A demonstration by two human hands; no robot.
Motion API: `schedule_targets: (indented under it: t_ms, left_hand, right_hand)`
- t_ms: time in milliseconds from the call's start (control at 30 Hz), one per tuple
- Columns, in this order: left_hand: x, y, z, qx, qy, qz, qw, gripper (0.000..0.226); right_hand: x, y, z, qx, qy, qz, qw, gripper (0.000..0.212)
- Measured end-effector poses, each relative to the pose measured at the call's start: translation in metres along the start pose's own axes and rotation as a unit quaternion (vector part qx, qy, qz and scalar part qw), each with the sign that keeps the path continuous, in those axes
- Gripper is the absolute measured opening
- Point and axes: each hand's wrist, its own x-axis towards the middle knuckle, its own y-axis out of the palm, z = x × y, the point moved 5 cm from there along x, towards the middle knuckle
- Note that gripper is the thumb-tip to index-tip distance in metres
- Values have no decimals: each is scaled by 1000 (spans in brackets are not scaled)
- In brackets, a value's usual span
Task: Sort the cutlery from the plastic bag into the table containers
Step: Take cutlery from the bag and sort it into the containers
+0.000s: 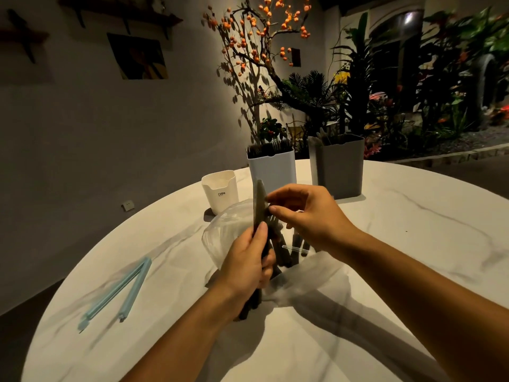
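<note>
Broadly, a round marble-patterned table (399, 244) is filling the lower view, with lit plants standing behind it. At its far edge three containers are sitting: a grey container (339, 172) on the right, a pale blue container (272, 172) just beside it holding dark cutlery, and a shorter white cup (220, 190) to the left. Nearer, a clear plastic bag (225, 230) is lying crumpled in the middle of the table, with dark cutlery pieces (286, 255) lying on it. A light blue sealing clip (121, 290) is lying open, well apart to the left. The left hand (248, 263) is gripping a bundle of dark cutlery, fingers curled round the handles, thumb pressing along a knife (260, 205) standing upright. The right hand (308, 216) is hovering just beside the knife blade, thumb and forefinger seemingly pinching it, though the dim light is making the contact hard to confirm.
</note>
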Motion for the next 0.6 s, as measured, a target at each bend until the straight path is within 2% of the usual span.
schedule_targets:
  t_ms: [200, 367, 433, 533, 600]
  left_hand:
    - [1, -3, -23, 11, 2, -21, 1000, 36]
    - [4, 4, -47, 40, 3, 24, 999, 33]
    - [5, 6, -56, 17, -13, 36, 999, 38]
    - [11, 10, -69, -52, -43, 55, 996, 59]
    - [17, 12, -78, -84, -62, 61, 993, 61]
  right_hand:
    - [15, -5, 26, -37, -15, 36, 999, 22]
    - [26, -20, 53, -101, -36, 28, 994, 20]
    - [30, -25, 57, -79, -26, 34, 996, 14]
    - [38, -36, 69, -83, -19, 22, 996, 9]
    - [46, -44, 76, -93, -15, 11, 996, 9]
